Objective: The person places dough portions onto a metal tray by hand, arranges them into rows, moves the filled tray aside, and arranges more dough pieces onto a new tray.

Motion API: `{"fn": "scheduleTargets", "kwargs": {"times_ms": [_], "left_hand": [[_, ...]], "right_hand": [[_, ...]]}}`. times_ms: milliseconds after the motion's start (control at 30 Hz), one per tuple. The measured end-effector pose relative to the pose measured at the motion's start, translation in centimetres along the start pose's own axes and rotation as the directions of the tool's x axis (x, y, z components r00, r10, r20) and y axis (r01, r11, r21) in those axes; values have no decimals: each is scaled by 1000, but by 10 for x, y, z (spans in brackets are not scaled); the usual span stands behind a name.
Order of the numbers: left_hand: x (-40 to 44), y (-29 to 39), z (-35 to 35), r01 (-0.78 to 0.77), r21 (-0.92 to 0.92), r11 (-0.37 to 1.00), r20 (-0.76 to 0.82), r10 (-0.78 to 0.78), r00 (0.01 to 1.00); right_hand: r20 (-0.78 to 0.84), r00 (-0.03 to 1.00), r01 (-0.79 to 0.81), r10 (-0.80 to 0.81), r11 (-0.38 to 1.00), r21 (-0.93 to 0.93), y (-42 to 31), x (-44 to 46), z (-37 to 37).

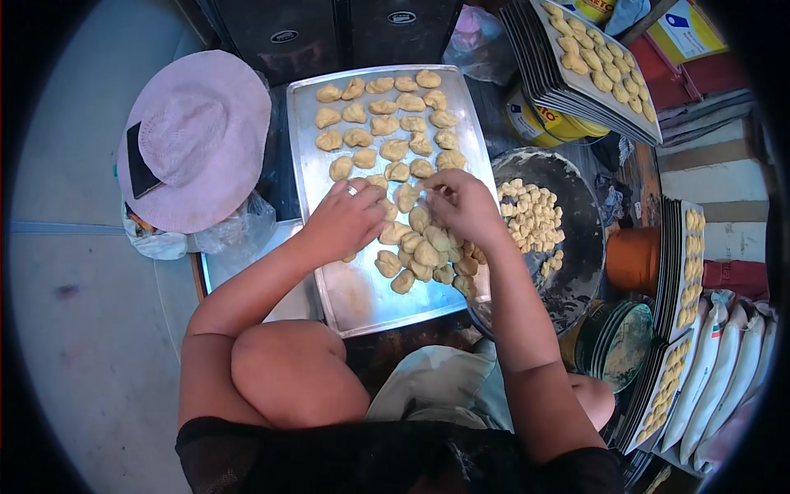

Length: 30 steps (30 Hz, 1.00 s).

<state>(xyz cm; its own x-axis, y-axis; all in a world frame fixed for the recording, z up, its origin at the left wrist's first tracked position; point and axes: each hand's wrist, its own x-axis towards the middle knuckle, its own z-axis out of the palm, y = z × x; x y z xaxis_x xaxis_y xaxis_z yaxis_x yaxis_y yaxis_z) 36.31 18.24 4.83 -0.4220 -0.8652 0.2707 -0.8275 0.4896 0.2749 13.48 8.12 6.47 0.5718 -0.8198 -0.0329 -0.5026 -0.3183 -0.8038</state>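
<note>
A metal baking tray (329, 288) lies in front of me, bearing rows of small yellowish dough pieces (383, 125). Nearer to me on it is a loose heap of more dough pieces (427, 253). My left hand (350, 216), with a ring on one finger, is curled low over the tray among the pieces; what its fingertips hold, if anything, is hidden. Across from it, my right hand (463, 207) has its fingers bent in over the right side, and their grip is partly hidden. One dough piece (406, 198) shows between the two hands, close to the right fingertips.
A dark round basin (580, 272) with small dough chunks (531, 216) stands at the right. Stacked trays of dough (605, 70) rest on a yellow bucket (527, 119). A pink hat (222, 148) with a phone (140, 165) lies left. Black cabinets (346, 37) stand behind.
</note>
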Motion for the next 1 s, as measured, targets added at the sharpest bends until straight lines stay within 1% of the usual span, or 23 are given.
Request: {"fn": "scheduleTargets", "kwargs": {"times_ms": [33, 100, 133, 200, 233, 267, 367, 400, 467, 500, 567, 600, 633, 667, 700, 733, 767, 833, 867, 967, 1000], "left_hand": [[2, 0, 2, -8, -12, 1000, -13, 8, 1000], [7, 3, 9, -24, -14, 1000, -8, 24, 1000], [10, 4, 13, -37, 0, 999, 11, 37, 999], [17, 3, 16, -76, 32, 997, 17, 75, 997], [18, 3, 17, -96, 44, 994, 5, 96, 995], [18, 4, 21, -114, 50, 992, -3, 114, 993], [15, 3, 31, -91, -31, 995, 52, 93, 994], [14, 3, 30, -83, -55, 995, 55, 86, 995], [14, 3, 29, -57, -95, 994, 50, 62, 997], [14, 6, 26, -50, -98, 994, 53, 55, 997], [15, 13, 17, -37, -105, 994, 66, 44, 997], [17, 13, 17, -41, -95, 995, 43, 46, 998], [20, 13, 18, -45, -85, 995, 19, 47, 999], [22, 13, 20, -49, -80, 996, -3, 49, 999], [24, 11, 22, -74, -78, 994, 29, 77, 997], [26, 6, 24, -99, -79, 992, 62, 104, 993], [27, 6, 25, -124, -82, 989, 96, 131, 987], [29, 12, 13, -141, -45, 989, 111, 145, 983], [32, 16, 4, -152, -21, 988, 119, 154, 981], [45, 27, -28, -175, -47, 983, 355, 180, 917], [50, 31, -29, -137, -82, 987, 321, 156, 934]], "right_hand": [[45, 999, 32, -26, 991, -130, -4, -3, -3], [149, 987, 105, -51, 920, -377, -9, -12, -6], [161, 977, 197, -138, 874, -444, -3, -15, 2], [121, 991, -27, 55, 974, -226, -4, -14, -7], [120, 981, -138, 151, 984, -109, -5, -13, -13], [41, 980, -194, 196, 980, -50, 10, -10, -12], [47, 961, -254, 273, 937, -242, 13, -2, -7], [48, 965, -241, 258, 944, -224, 11, -3, -10], [41, 999, -15, 30, 943, -333, 17, -14, -18], [53, 995, 96, -82, 917, -386, 21, -20, -23], [121, 993, 39, -9, 967, -250, 34, -24, -29], [152, 988, 12, 16, 983, -181, 41, -22, -30], [95, 992, -81, 84, 996, -32, 47, -19, -32], [51, 985, -169, 164, 978, 121, 55, -16, -32], [22, 968, -245, 248, 930, 273, 56, -13, -33], [-105, 972, -181, 209, 957, 228, 57, -9, -27], [-146, 965, -198, 219, 970, 143, 57, -7, -22], [-238, 947, -228, 215, 973, -27, 48, -4, -22], [-223, 942, -257, 251, 966, 3, 48, -5, -23], [-168, 985, -48, 46, 999, -8, 62, -11, -16], [-63, 993, -95, 99, 994, 58, 72, -10, -17]]}}
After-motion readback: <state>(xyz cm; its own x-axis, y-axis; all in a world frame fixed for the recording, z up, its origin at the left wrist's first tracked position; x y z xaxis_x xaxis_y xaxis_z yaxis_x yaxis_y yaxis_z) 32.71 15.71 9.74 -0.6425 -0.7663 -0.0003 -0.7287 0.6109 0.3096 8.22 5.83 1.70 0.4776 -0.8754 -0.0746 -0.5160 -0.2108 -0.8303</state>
